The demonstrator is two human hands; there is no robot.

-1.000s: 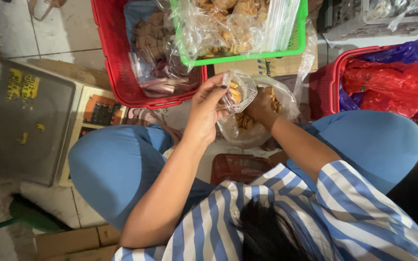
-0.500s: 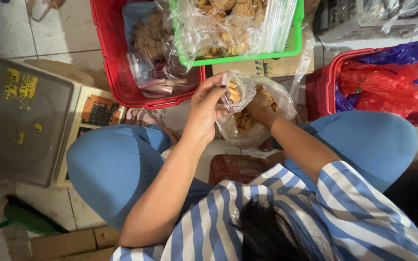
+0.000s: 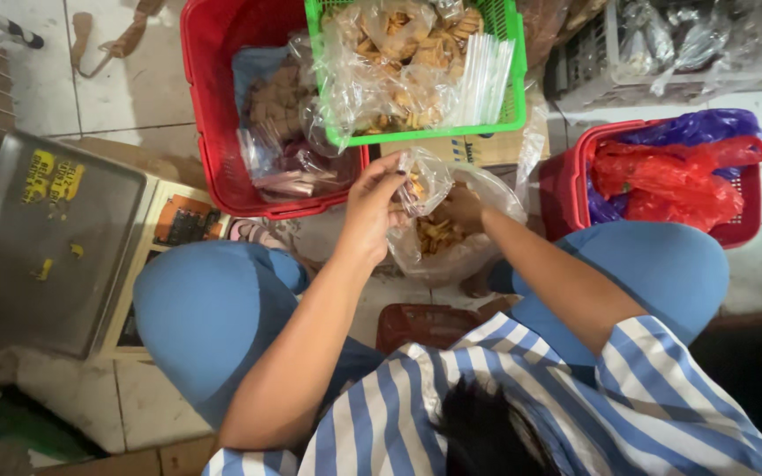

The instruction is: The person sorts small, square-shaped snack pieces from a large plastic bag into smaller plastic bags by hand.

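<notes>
Between your knees, your left hand (image 3: 372, 207) pinches the small clear bag (image 3: 423, 183) open so snacks drop in. Your right hand (image 3: 462, 207) digs in the big snack bag (image 3: 451, 238), grabbing some.

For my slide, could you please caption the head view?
Seated person's left hand holds a small clear bag while the right hand reaches into a large bag of biscuits, amid baskets.
</notes>
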